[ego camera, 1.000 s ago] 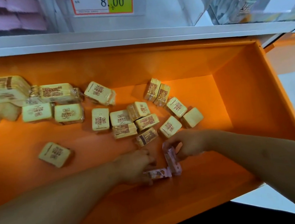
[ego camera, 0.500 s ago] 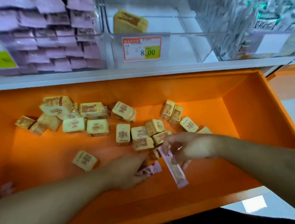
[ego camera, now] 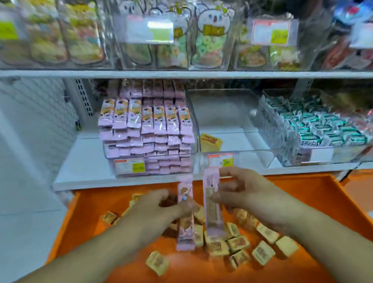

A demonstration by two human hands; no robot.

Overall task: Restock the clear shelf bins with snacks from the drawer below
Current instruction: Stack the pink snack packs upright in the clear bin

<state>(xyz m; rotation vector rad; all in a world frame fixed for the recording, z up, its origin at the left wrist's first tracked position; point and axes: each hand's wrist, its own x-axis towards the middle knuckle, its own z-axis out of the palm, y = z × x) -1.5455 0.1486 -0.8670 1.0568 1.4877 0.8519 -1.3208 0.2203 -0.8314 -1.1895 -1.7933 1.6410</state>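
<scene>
Hands over drawer [ego camera: 344,211], each w/ one pink stick pack held upright. L hand [ego camera: 156,209]: fingers curled, pinching left pack [ego camera: 185,216] near its upper half; lower end hangs in front of the yellow snacks [ego camera: 238,243]. R hand [ego camera: 246,192]: thumb and fingers pinching right pack [ego camera: 212,204] at about mid-length, top end reaching up to the shelf edge. Packs just beside each other, not clearly touching; motion blur, so exact finger contact not readable. Pink bin [ego camera: 149,134] on shelf [ego camera: 79,175] directly above drawer's left part, stacked nearly full w/ same pink packs. Middle bin [ego camera: 227,117] almost bare, one yellow snack [ego camera: 210,142] inside; price tag [ego camera: 220,160] on its front. Bin at right holds green-and-white wrapped sweets [ego camera: 320,129]. Yellow snacks loose on drawer floor, mostly centre-right. Judgement: step in hand = carry both pink packs up to pink bin. To do well: keep both packs same way round as those in the top row, printed face fwd, pinch near middle so ends don't flop; slot in behind or on top of the front row, since bin looks close to full; avoid knocking the standing row over. Risk: pack slipping back into drawer, or top row toppling. Bulk of the restock (yellow snacks to middle bin) seems not yet done.
</scene>
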